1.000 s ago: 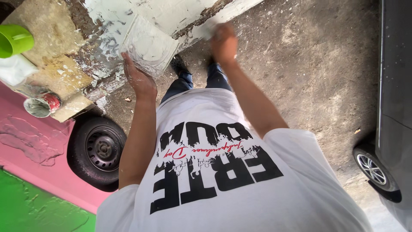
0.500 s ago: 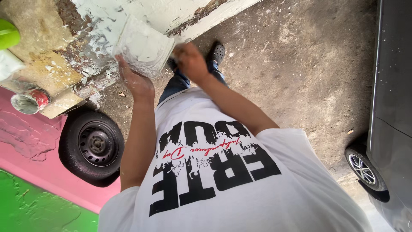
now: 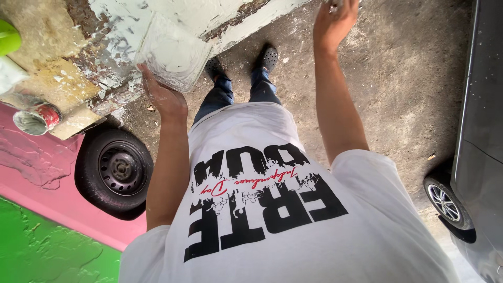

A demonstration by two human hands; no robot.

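Left hand (image 3: pixel 163 97) gripping plaster-caked white board (image 3: pixel 173 52) from beneath, right hand (image 3: pixel 335 21) raised at top edge, grip cannot tell, red-banded can (image 3: pixel 35 118) on ledge, open concrete ground (image 3: pixel 398 94) beside grey car (image 3: pixel 479 157)

the shirt (image 3: pixel 272 209) is white with big black letters and a little red writing. the wall (image 3: pixel 47 241) is pink on top and green below. the tire (image 3: pixel 114 173) is black. the small can (image 3: pixel 36 119) is red and white. the board (image 3: pixel 175 50) is white with paint.

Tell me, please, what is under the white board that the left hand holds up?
Under the white board, the left hand props its lower edge. Below lie bare ground and two dark shoes. Its top face cannot be seen.
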